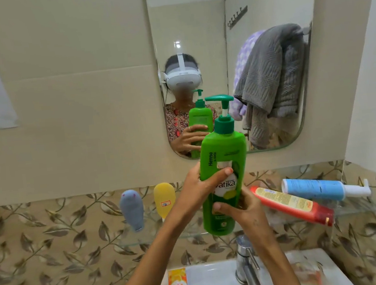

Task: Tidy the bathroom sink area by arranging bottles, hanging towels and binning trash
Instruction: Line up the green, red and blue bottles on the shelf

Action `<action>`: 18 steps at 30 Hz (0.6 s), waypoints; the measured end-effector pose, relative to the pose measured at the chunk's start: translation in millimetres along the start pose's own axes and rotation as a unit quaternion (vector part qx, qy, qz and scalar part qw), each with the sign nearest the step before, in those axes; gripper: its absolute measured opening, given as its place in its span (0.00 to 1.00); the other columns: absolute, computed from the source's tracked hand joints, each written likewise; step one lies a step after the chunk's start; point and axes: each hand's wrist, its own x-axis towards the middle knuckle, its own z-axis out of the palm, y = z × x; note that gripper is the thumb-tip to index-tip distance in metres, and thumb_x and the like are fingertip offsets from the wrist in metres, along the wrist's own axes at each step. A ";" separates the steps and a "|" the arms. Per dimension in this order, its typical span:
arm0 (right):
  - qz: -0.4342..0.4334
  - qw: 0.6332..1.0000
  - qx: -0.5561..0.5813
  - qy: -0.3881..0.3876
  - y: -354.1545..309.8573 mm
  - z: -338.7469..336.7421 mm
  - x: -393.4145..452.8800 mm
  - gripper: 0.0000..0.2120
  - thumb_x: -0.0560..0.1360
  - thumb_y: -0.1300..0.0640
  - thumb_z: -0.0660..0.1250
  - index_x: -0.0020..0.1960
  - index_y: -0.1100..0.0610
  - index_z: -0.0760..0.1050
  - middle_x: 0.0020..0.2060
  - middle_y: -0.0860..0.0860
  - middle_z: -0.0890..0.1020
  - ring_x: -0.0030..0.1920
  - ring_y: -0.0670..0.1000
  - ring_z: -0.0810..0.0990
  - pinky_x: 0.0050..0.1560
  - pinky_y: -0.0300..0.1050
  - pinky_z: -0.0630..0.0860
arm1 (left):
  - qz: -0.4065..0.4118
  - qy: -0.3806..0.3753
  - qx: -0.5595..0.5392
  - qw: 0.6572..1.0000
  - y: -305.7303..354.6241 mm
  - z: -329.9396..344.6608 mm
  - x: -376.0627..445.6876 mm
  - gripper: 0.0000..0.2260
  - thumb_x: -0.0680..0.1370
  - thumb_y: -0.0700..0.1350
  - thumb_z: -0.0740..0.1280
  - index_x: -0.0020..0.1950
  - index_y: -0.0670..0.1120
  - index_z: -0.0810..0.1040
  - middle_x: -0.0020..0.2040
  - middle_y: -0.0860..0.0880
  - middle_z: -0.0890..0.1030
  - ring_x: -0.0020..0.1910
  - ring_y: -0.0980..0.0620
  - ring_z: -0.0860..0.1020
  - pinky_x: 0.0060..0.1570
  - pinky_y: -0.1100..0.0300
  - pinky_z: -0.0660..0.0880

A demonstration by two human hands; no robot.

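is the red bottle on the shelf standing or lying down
Lying down: the red bottle rests on its side on the glass shelf.

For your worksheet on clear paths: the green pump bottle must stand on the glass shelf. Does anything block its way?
Nothing visible under the green pump bottle; the red bottle lies on the glass shelf just right of it.

The green pump bottle [222, 162] is smooth, shiny plastic. The tap [245, 267] is shiny metal. The shelf [160, 238] is clear glass — the grey towel [273, 81] is bumpy cloth.
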 end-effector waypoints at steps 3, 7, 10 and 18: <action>0.003 1.000 0.000 0.010 -7.0 7.7 0.4 0.25 0.57 0.46 0.77 0.52 0.49 0.77 0.46 0.45 0.85 0.47 0.43 0.83 0.41 0.32 0.78 | 0.057 -0.017 0.053 0.997 4.6 -15.0 -8.7 0.31 0.69 0.46 0.73 0.64 0.65 0.64 0.57 0.55 0.80 0.55 0.56 0.80 0.49 0.60 0.79; 0.008 1.000 0.006 -0.003 -12.1 9.8 -1.5 0.28 0.55 0.44 0.77 0.53 0.48 0.77 0.47 0.46 0.85 0.49 0.45 0.83 0.43 0.34 0.79 | 0.066 -0.087 0.166 0.980 -1.7 -38.9 -37.5 0.47 0.65 0.52 0.76 0.68 0.74 0.45 0.68 0.63 0.65 0.62 0.63 0.74 0.55 0.65 0.76; -0.001 1.000 0.008 -0.022 -15.6 13.6 -2.5 0.26 0.56 0.47 0.77 0.52 0.47 0.77 0.48 0.45 0.85 0.49 0.45 0.83 0.42 0.34 0.79 | 0.033 -0.106 0.213 0.971 -9.5 -44.4 -50.4 0.53 0.65 0.50 0.77 0.66 0.76 0.36 0.70 0.63 0.63 0.63 0.65 0.72 0.59 0.63 0.75; -0.065 0.996 -0.044 -0.033 -45.9 28.1 17.2 0.22 0.60 0.48 0.75 0.53 0.46 0.77 0.47 0.45 0.85 0.47 0.45 0.84 0.43 0.36 0.80 | 0.044 -0.082 0.223 0.970 2.4 -42.4 -39.1 0.62 0.65 0.39 0.78 0.58 0.78 0.25 0.64 0.70 0.61 0.61 0.71 0.71 0.58 0.65 0.75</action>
